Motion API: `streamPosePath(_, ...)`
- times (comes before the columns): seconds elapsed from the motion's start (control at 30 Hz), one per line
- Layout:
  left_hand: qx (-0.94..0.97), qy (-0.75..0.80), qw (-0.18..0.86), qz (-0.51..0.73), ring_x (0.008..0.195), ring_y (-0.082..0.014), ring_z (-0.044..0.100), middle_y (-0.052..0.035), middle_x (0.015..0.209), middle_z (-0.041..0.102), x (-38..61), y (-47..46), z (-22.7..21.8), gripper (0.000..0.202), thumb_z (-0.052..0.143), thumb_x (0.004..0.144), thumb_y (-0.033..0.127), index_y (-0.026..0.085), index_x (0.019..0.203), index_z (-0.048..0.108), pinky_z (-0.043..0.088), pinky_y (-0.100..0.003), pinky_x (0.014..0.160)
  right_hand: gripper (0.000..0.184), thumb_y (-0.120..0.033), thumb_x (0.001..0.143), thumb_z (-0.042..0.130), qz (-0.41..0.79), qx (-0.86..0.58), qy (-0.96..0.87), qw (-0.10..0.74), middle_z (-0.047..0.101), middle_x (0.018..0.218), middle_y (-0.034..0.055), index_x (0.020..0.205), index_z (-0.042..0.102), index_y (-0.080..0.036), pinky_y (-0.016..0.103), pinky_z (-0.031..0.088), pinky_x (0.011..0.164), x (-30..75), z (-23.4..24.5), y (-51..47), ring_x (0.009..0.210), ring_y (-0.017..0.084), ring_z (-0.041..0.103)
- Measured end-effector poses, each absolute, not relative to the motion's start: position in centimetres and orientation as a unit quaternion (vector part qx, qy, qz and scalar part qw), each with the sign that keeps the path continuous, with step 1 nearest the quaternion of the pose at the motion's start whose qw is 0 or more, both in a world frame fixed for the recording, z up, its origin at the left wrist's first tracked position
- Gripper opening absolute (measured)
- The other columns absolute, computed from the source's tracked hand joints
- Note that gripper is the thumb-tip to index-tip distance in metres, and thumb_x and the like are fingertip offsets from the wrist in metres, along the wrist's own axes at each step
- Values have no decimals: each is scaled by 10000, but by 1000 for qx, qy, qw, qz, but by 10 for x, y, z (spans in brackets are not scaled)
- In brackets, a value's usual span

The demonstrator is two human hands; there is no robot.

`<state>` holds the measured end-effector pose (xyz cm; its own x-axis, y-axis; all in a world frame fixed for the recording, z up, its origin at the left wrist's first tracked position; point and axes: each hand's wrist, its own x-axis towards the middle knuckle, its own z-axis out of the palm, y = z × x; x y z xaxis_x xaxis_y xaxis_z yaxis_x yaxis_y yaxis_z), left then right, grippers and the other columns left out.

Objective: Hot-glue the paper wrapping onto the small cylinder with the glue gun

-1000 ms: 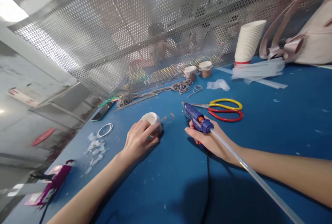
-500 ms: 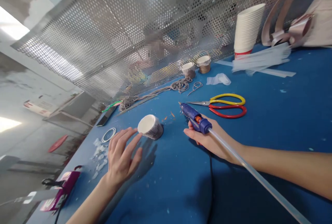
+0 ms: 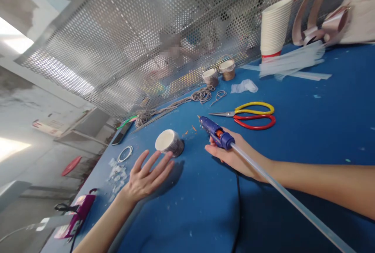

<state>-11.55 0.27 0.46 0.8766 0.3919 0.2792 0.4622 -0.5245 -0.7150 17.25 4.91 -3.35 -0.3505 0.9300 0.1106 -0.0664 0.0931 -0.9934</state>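
Observation:
My right hand (image 3: 234, 153) is wrapped round a blue hot glue gun (image 3: 215, 132), its nozzle pointing up and left over the table. A long clear glue stick (image 3: 281, 190) runs out of its back end toward me. My left hand (image 3: 150, 175) holds nothing, its fingers spread just in front of a small white paper cup (image 3: 170, 143) with a dark-wrapped side. The fingertips overlap the cup's lower edge in view; I cannot tell whether they touch it. Scissors (image 3: 243, 114) with one yellow and one red handle lie beyond the glue gun.
A perforated metal screen (image 3: 131, 50) borders the blue table. Along it stand two small wrapped cups (image 3: 227, 70), coiled grey cord (image 3: 202, 95), stacked paper cups (image 3: 275, 28) and glue sticks (image 3: 293, 63). White scraps (image 3: 117, 177), a white ring (image 3: 125, 154) and a purple power strip (image 3: 79, 216) line the left edge.
My left hand has shifted right and turned, its fingers moving from the cup's left side to its front. The glue gun stays in my right hand; the whole view has shifted slightly.

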Motion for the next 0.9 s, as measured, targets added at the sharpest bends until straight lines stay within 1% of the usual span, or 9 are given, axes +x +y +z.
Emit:
streamPosePath(0.07,-885,-256,388,-5,1045,-198,633,18,1059,726,-120,7,0,410,636,802,237,334,1192,556,343,-376,1048,193,-341,748,617,564,-359,-599,441,536,683,-24,794,488,-204,274,428,551,172,-35,49,547,115,481)
streamPosePath(0.2,-904,-299,306,11,1175,-213,563,-36,1166,682,-130,16,-10,496,554,852,361,301,1335,463,284,-378,1095,176,-324,761,610,565,-346,-602,446,531,674,-32,799,483,-209,273,417,563,171,-36,49,552,116,472)
streamPosePath(0.3,-921,-282,266,24,1216,-237,527,-96,1212,650,-135,20,-13,491,501,876,391,233,1339,466,260,-419,1109,171,-320,764,609,559,-343,-607,449,512,656,-41,790,480,-210,263,396,549,170,-37,49,537,107,442)
streamPosePath(0.4,-944,-231,234,39,1230,-258,511,-138,1218,641,-133,19,-10,453,479,885,359,171,1298,499,263,-462,1107,175,-330,771,607,552,-347,-612,448,492,642,-48,794,479,-212,253,372,530,169,-40,50,530,103,421)
streamPosePath(0.5,-951,-203,234,5,1165,-254,570,-117,1143,686,-126,18,-3,380,500,860,287,198,1227,545,344,-463,1062,198,-363,779,610,547,-341,-619,449,479,629,-51,801,483,-213,248,363,522,168,-42,50,531,103,412)
streamPosePath(0.63,-876,-315,343,-127,1079,-255,622,-105,1072,705,-102,30,9,383,544,823,169,232,1200,516,433,-468,961,223,-392,779,614,547,-335,-626,444,465,613,-55,799,483,-213,244,354,509,169,-43,51,531,105,399)
streamPosePath(0.73,-785,-448,399,-153,920,-265,665,-146,976,703,-81,46,11,365,539,863,275,149,1201,486,488,-415,802,210,-380,777,609,535,-337,-630,450,474,621,-50,796,491,-207,248,356,522,169,-42,51,539,107,402)
streamPosePath(0.83,-772,-494,384,-113,721,-234,673,-99,794,711,-72,56,4,315,468,906,331,130,1147,498,480,-358,686,185,-355,781,601,540,-337,-626,450,508,648,-38,813,497,-206,257,372,547,169,-41,51,562,114,426)
streamPosePath(0.9,-781,-498,365,-98,716,-232,676,-95,799,719,-72,57,-2,297,467,907,342,148,1130,503,475,-349,673,175,-340,779,602,544,-335,-626,448,531,674,-30,814,496,-205,264,384,570,168,-42,50,575,116,442)
